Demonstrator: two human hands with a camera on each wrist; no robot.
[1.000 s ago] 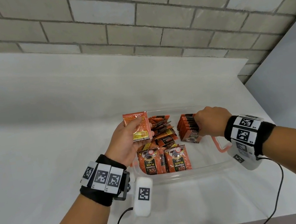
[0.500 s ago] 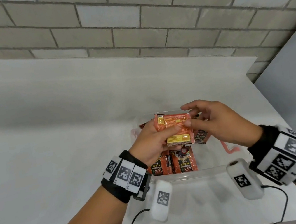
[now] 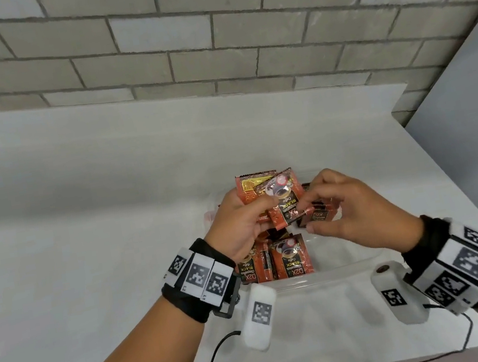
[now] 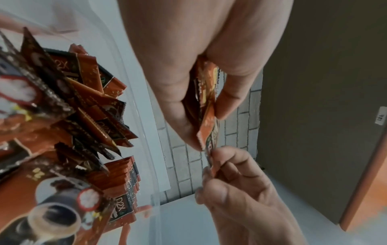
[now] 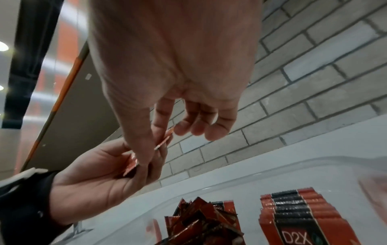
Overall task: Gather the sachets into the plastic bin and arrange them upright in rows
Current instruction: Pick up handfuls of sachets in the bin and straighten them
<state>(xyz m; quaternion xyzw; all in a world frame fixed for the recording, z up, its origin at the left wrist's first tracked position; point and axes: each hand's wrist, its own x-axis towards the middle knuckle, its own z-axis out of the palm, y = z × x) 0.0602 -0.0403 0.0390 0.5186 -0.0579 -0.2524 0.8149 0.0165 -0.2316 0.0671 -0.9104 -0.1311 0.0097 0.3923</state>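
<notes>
Your left hand [image 3: 236, 228] grips 2 sachets [image 3: 278, 202] above plastic bin [image 3: 324, 273]; right hand [image 3: 352, 210] pinches front sachet's corner, likely squaring it for upright row [image 5: 293, 210]. Bin sits on desk [image 3: 88, 267].

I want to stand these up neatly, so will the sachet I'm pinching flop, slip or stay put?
The sachet looks thin and probably light: fingertips alone hold it. Its glossy film may slide. The neat row stands packed together, so a lone one would likely tip.

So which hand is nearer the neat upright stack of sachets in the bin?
Right. The right hand hovers directly over the neat stack; the left hand, gripping sachets, is off to its left.
</notes>
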